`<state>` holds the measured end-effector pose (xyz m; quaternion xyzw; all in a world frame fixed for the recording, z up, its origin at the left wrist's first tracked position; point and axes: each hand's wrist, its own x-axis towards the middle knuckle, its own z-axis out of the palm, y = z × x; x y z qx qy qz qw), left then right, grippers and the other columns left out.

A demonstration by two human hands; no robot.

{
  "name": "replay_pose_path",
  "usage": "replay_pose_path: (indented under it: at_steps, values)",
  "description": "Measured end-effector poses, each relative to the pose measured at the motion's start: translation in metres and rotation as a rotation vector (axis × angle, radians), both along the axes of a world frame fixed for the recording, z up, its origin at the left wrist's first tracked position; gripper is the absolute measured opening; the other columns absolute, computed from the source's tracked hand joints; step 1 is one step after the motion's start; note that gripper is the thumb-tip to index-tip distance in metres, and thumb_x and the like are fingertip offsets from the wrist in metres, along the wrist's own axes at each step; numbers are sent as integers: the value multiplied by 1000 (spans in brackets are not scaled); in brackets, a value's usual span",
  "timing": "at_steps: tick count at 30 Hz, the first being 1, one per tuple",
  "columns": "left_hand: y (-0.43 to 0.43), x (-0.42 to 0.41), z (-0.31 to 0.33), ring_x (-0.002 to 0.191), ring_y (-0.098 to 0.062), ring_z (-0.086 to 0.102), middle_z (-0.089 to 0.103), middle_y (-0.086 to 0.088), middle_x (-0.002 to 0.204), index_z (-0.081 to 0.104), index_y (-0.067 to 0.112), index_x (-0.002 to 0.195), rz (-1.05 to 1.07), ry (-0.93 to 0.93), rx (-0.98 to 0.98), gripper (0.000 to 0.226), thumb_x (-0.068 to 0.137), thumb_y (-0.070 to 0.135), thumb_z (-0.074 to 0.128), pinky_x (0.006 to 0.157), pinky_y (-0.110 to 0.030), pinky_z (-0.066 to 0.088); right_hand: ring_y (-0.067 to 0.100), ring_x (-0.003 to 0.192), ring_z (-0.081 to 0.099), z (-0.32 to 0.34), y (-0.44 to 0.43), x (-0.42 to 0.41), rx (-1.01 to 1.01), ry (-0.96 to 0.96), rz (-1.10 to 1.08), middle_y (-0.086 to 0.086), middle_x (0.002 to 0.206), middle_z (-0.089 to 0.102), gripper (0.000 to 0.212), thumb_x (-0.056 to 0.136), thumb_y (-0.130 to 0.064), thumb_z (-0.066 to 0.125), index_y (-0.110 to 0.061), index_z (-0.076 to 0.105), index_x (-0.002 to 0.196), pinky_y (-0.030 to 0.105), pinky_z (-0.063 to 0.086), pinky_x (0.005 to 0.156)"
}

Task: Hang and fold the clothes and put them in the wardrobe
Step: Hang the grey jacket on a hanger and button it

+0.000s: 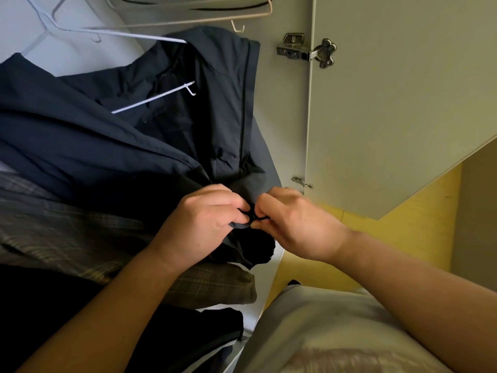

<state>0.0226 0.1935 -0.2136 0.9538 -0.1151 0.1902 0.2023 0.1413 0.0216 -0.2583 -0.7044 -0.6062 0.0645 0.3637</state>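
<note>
Navy-blue jacket [107,135] hangs on a white hanger [153,99] inside the wardrobe [285,117], filling the left and centre of the frame. At centre, the left hand [204,219] and right hand [298,224] each pinch its lower front edge with curled fingers, meeting at a small dark fastening. A metal hinge [306,49] sits upper right on the open door [390,103].

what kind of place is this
Most likely the inside of a home wardrobe: empty hangers hang at the top, a dark jacket sits on a white hanger, and an open cabinet door with a metal hinge stands to the right.
</note>
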Motion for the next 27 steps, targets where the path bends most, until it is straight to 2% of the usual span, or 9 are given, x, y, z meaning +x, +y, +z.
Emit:
replay_pose_path:
  at_steps: [4, 6, 10, 13, 15, 18, 21, 23, 27]
  values:
    - [2, -5, -13, 87, -24, 66, 73, -9, 94, 78, 0, 76, 31, 34, -23, 10, 74, -9, 82, 76, -34, 55, 16, 70, 32, -7, 1, -2, -24, 10, -14, 8, 76, 56, 15, 93, -14, 67, -5, 56, 90, 24, 25, 69]
    - [2, -6, -19, 100, -23, 64, 72, -8, 107, 76, 2, 76, 112, 87, -9, 10, 74, -1, 85, 85, -39, 54, 16, 70, 33, -12, 3, -3, -44, 72, -26, 3, 76, 50, 17, 94, -16, 66, -6, 53, 91, 24, 25, 65]
    - [-6, -12, -34, 130, -17, 46, 52, 4, 141, 65, 18, 101, 433, 237, -61, 47, 62, 24, 92, 107, -41, 37, 19, 67, 41, -24, 13, -3, -108, 255, -110, 1, 79, 53, 22, 98, -24, 62, -19, 41, 91, 28, 29, 58]
    - [-19, -22, -52, 122, -6, 47, 51, 12, 130, 57, 23, 106, 674, 199, -325, 56, 61, 21, 91, 100, -22, 37, 14, 64, 41, -35, 17, -1, -175, 281, -133, -3, 76, 49, 25, 98, -27, 59, -25, 35, 90, 25, 27, 57]
    - [-33, -26, -62, 98, 3, 54, 57, 12, 109, 56, 26, 97, 888, 171, -579, 42, 70, 18, 86, 81, -8, 41, 15, 64, 40, -42, 19, 0, -215, 289, -128, -3, 76, 47, 25, 99, -26, 59, -24, 35, 90, 25, 27, 56]
    - [-49, -22, -77, 75, -10, 62, 64, 4, 79, 57, 23, 81, 1206, 195, -919, 19, 86, 24, 76, 59, -14, 46, 20, 66, 42, -50, 24, 0, -247, 278, -121, -1, 79, 48, 25, 99, -26, 58, -24, 34, 91, 28, 29, 60]
    - [-58, -13, -84, 73, -22, 63, 68, 0, 69, 64, 11, 74, 1332, 484, -1350, 43, 94, 49, 60, 65, -31, 45, 24, 67, 45, -57, 29, 1, -254, 238, -122, 4, 82, 51, 25, 99, -27, 57, -24, 34, 92, 29, 31, 60]
    - [-62, -9, -86, 79, -19, 66, 75, 0, 81, 74, 11, 86, 1287, 552, -1616, 49, 94, 57, 57, 71, -32, 47, 26, 68, 46, -60, 32, 1, -262, 210, -98, 5, 83, 52, 24, 99, -28, 57, -24, 34, 91, 31, 33, 59]
    - [-65, 1, -92, 93, -18, 69, 77, -2, 91, 77, 13, 95, 1287, 323, -1615, 28, 95, 37, 64, 82, -33, 53, 24, 73, 52, -64, 39, 0, -320, 158, 2, 5, 85, 55, 19, 102, -34, 49, -27, 34, 94, 37, 49, 65]
